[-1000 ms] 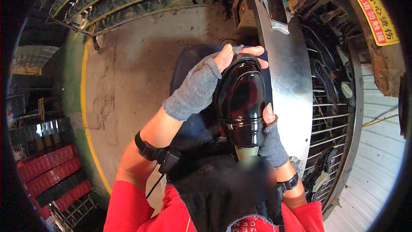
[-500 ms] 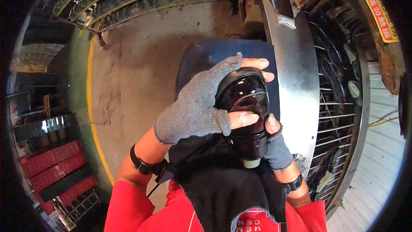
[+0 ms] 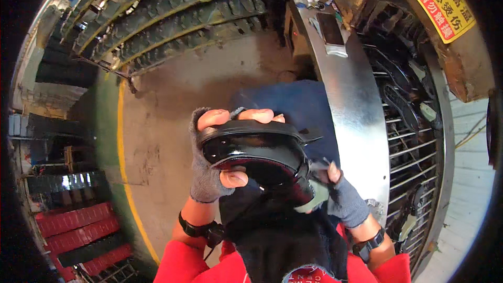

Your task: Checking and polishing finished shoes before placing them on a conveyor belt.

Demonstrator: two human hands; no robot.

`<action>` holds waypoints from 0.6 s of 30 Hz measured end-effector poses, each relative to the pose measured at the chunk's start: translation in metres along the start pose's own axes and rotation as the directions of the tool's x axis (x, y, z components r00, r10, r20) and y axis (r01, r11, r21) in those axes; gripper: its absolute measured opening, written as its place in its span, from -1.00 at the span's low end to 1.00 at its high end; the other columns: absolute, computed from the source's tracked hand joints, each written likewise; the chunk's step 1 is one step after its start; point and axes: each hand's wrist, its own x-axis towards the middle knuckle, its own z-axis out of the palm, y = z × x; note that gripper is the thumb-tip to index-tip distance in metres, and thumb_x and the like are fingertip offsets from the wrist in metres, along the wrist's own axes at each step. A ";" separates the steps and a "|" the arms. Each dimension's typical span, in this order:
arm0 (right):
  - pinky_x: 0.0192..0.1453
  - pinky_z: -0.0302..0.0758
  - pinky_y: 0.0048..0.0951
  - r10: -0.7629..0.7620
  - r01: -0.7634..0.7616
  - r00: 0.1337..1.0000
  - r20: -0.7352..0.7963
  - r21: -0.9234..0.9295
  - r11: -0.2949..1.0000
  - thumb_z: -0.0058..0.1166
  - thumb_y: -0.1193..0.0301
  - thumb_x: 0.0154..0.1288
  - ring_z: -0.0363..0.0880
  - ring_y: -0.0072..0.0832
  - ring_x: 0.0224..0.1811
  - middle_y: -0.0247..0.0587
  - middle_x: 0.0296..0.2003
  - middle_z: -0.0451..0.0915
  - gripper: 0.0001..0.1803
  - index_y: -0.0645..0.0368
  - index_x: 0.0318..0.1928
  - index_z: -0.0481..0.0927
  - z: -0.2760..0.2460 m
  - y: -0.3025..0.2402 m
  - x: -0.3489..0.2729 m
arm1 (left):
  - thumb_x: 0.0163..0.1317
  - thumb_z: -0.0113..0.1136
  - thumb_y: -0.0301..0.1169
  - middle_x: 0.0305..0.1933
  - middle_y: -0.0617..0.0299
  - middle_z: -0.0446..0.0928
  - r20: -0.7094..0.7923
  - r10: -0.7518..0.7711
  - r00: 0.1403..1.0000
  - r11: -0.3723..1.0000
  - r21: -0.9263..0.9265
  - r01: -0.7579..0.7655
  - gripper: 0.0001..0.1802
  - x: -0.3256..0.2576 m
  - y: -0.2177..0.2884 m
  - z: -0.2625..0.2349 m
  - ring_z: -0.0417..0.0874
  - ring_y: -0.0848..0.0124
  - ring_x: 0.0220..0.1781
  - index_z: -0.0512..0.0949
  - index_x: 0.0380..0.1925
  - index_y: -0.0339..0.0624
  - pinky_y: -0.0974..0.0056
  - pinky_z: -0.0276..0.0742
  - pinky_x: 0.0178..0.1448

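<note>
A glossy black shoe (image 3: 251,149) on a pale green last (image 3: 317,195) lies tilted across my lap, its toe to the left. My left hand (image 3: 207,152), in a grey fingerless glove, wraps the toe end, fingers over the sole's far edge and thumb on the upper. A thin dark pointed piece (image 3: 313,140) sticks out beside the shoe. My right hand (image 3: 346,196), gloved alike, is closed just right of the heel. Its fingertips are smeared by motion, and what they hold, if anything, cannot be made out. Dark blue cloth (image 3: 293,97) lies beyond the shoe.
On the right runs a metal ledge (image 3: 356,110) with a phone-like dark object (image 3: 329,29) on it. Past that, a wire rack (image 3: 408,152) holds black shoes (image 3: 398,99). A warning sign (image 3: 440,2) is above. Shelves of footwear (image 3: 183,15) stand at the far left.
The shoe has turned from toe-away to toe-left, tipping onto its side. My left hand has shifted left and nearer with it. My right hand now sits farther from the shoe.
</note>
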 end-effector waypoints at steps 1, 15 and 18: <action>0.17 0.69 -0.28 -0.089 0.077 0.986 -0.144 -0.085 0.993 0.27 -0.16 0.42 0.72 -0.36 0.04 -0.18 0.04 0.70 -0.26 0.23 0.27 0.57 0.006 -0.009 0.000 | 0.07 0.69 -0.09 0.47 -0.13 0.43 -0.001 -0.001 1.000 1.000 0.015 0.001 0.09 -0.002 -0.004 0.003 0.43 -0.40 0.48 0.14 0.49 0.17 -0.49 0.37 0.52; 0.35 0.51 -0.34 -0.271 0.325 0.929 0.252 -0.905 0.273 0.74 0.21 -0.15 0.66 -0.38 0.17 -0.18 0.04 0.70 -0.10 0.22 0.24 0.59 0.009 -0.103 0.038 | 0.51 0.13 0.20 0.27 0.22 0.51 -0.257 -0.457 0.852 0.871 0.067 0.487 -0.15 0.000 -0.085 0.045 0.46 0.43 0.32 0.32 0.55 -0.18 0.28 0.30 0.48; 0.34 0.54 -0.31 -0.285 0.320 0.921 0.268 -0.934 0.157 0.75 0.17 -0.20 0.72 -0.30 0.14 -0.08 0.02 0.73 -0.06 0.22 0.24 0.59 0.004 -0.100 0.043 | 0.60 0.00 0.06 0.13 0.22 0.51 -0.290 -0.337 0.896 0.875 0.254 0.411 -0.41 -0.001 -0.088 0.050 0.48 0.43 0.17 0.46 0.30 -0.23 0.29 0.38 0.35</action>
